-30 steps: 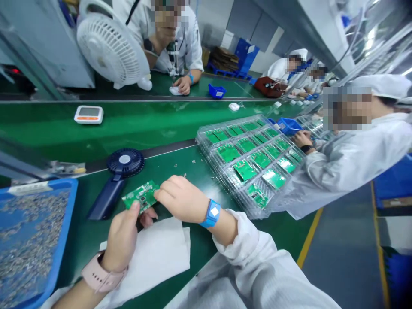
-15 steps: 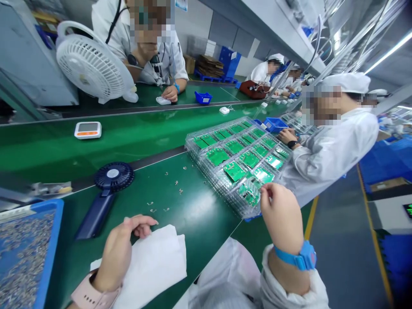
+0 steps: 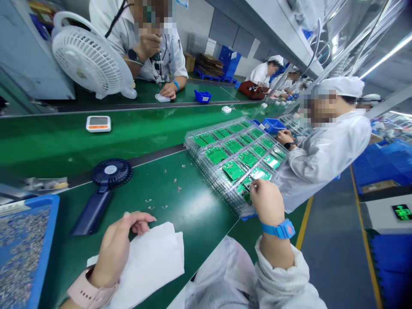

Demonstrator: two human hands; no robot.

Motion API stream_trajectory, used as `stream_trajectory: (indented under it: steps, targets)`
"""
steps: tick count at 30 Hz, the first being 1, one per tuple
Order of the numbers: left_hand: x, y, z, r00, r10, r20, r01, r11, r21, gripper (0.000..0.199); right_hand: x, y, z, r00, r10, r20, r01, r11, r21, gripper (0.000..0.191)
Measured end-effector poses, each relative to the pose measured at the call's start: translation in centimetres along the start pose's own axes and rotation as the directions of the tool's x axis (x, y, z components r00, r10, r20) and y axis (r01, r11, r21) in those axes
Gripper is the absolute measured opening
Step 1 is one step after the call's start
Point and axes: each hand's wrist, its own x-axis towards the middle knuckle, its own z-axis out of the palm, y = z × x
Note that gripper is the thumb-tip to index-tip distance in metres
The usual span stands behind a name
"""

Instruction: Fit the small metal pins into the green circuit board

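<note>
My right hand (image 3: 268, 201), with a blue wrist strap, is over the near corner of a clear plastic tray (image 3: 210, 169). Its fingers are pinched together beside a green circuit board (image 3: 243, 189) in the near compartment; what they grip is hidden. More green circuit boards (image 3: 233, 170) lie in the tray's compartments. My left hand (image 3: 119, 242) rests on a folded white cloth or paper (image 3: 159, 253), fingers loosely bent and apart, holding nothing. Several small metal pieces (image 3: 179, 189) lie scattered on the green table between the hands and the tray.
A blue bin of small metal parts (image 3: 55, 214) stands at left, beside a dark blue handheld fan (image 3: 102, 195). Beyond the table edge runs a green belt carrying a white device with a screen (image 3: 98, 124). A co-worker (image 3: 331, 141) sits right of the tray; another works across the belt.
My right hand has moved left, further over the tray's near compartment, covering more of the board there. My left hand stays put. The white device on the belt has shifted right.
</note>
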Motion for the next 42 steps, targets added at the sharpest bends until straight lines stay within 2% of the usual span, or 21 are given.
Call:
stream_trajectory:
  steps: [3,6,10,12,15,17,20,22,24,29,32,34,37,38,40,42]
  targets:
    - [-0.1,-0.1,0.0,1.0,-0.004,-0.004,0.004,1.0,-0.024,0.06,1.6,-1.1,-0.8,0.998,-0.066,-0.022,0.067,0.997,0.035,0.031]
    - [-0.1,-0.2,0.0,1.0,0.001,0.004,0.0,0.999,-0.04,0.057,3.3,-2.9,-1.4,0.992,-0.124,-0.023,0.123,0.991,-0.06,0.051]
    - [-0.1,-0.2,0.0,1.0,0.004,0.01,-0.003,0.998,-0.061,0.054,5.0,-5.0,-1.2,0.982,-0.139,0.124,0.154,0.981,-0.117,0.057]
    - [-0.1,-0.2,0.1,1.0,0.008,0.012,-0.008,0.998,-0.069,0.053,5.4,-5.5,-1.1,0.975,-0.117,0.187,0.141,0.983,-0.119,0.055]
    - [-0.1,-0.3,0.1,1.0,0.015,0.01,-0.014,0.997,-0.078,0.052,5.4,-5.3,-1.4,0.978,-0.078,0.196,0.1,0.989,-0.108,0.046]
    - [-0.1,-0.3,0.2,1.0,0.012,0.003,-0.011,0.996,-0.083,0.052,4.9,-4.6,-1.9,0.984,-0.087,0.155,0.096,0.994,-0.052,0.043]
    - [-0.1,-0.3,0.2,1.0,0.015,-0.001,-0.015,0.996,-0.086,0.052,4.1,-3.6,-2.7,0.989,-0.149,0.026,0.146,0.986,0.079,0.035]
    - [0.0,-0.3,0.3,1.0,0.023,-0.005,-0.023,0.996,-0.089,0.053,3.8,-3.4,-2.9,0.984,-0.175,-0.004,0.175,0.979,0.101,0.027]
    - [-0.1,-0.1,0.3,1.0,0.025,-0.012,-0.026,0.995,-0.094,0.053,3.7,-3.5,-2.9,0.981,-0.188,0.05,0.184,0.979,0.083,0.026]
    - [-0.2,0.1,0.3,1.0,0.024,-0.012,-0.025,0.995,-0.091,0.05,4.4,-4.5,-2.8,0.962,-0.171,0.215,0.179,0.984,-0.02,0.044]
    - [-0.1,0.1,0.3,0.999,0.035,-0.005,-0.035,0.995,-0.089,0.049,5.2,-4.8,-2.6,0.926,-0.2,0.32,0.225,0.973,-0.043,0.039]
    - [0.0,-0.1,0.3,0.999,0.039,-0.005,-0.039,0.995,-0.093,0.049,5.8,-4.8,-2.2,0.913,-0.21,0.349,0.232,0.972,-0.024,0.039]
    - [0.0,-0.3,0.3,0.999,0.04,0.003,-0.04,0.994,-0.101,0.048,6.7,-4.4,-1.6,0.924,-0.19,0.332,0.194,0.981,0.022,0.052]
    - [0.0,-0.4,0.3,0.999,0.041,0.005,-0.04,0.994,-0.104,0.048,6.9,-4.2,-1.5,0.928,-0.184,0.325,0.177,0.983,0.05,0.051]
    - [0.0,-0.5,0.3,0.999,0.044,0.008,-0.043,0.994,-0.105,0.047,6.8,-3.7,-1.7,0.939,-0.172,0.297,0.144,0.983,0.113,0.034]
    - [0.0,-0.5,0.3,0.998,0.056,0.009,-0.055,0.993,-0.107,0.046,6.0,-3.5,-2.6,0.972,-0.149,0.18,0.117,0.977,0.177,0.015]
